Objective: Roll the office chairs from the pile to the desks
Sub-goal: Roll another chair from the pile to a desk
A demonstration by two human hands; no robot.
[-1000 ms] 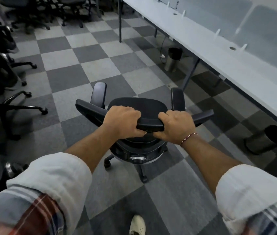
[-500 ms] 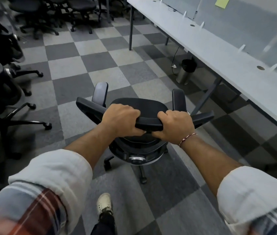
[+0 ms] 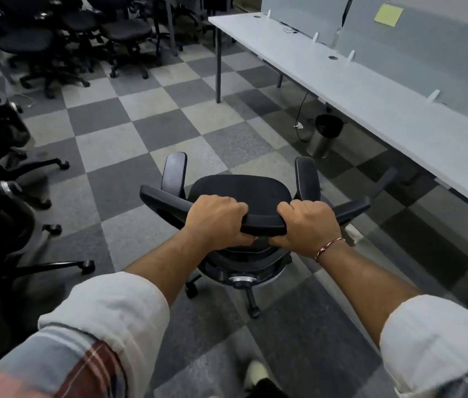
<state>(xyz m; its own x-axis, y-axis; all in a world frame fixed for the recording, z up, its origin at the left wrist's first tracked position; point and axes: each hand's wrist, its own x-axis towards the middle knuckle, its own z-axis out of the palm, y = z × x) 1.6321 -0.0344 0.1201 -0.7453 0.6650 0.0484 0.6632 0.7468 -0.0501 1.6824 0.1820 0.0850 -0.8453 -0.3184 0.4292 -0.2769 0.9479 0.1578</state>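
Note:
A black office chair (image 3: 241,193) with two armrests stands on the checkered carpet right in front of me, seen from behind and above. My left hand (image 3: 215,222) grips the top edge of its backrest left of centre. My right hand (image 3: 307,225), with a thread bracelet at the wrist, grips the same edge to the right. A long white desk (image 3: 370,90) with grey divider panels runs along the right side. The pile of black chairs (image 3: 83,38) fills the far left corner.
More black chairs (image 3: 0,196) crowd the left edge, their wheeled bases jutting onto the carpet. A steel bin (image 3: 324,136) and a dangling cable sit under the desk. Desk legs (image 3: 218,61) stand at the far end. My shoe (image 3: 255,372) shows at the bottom.
The chair and I have rolled forward along the desk; the steel bin and desk leg have come closer, and another bin has passed out of view. Both hands keep their grip.

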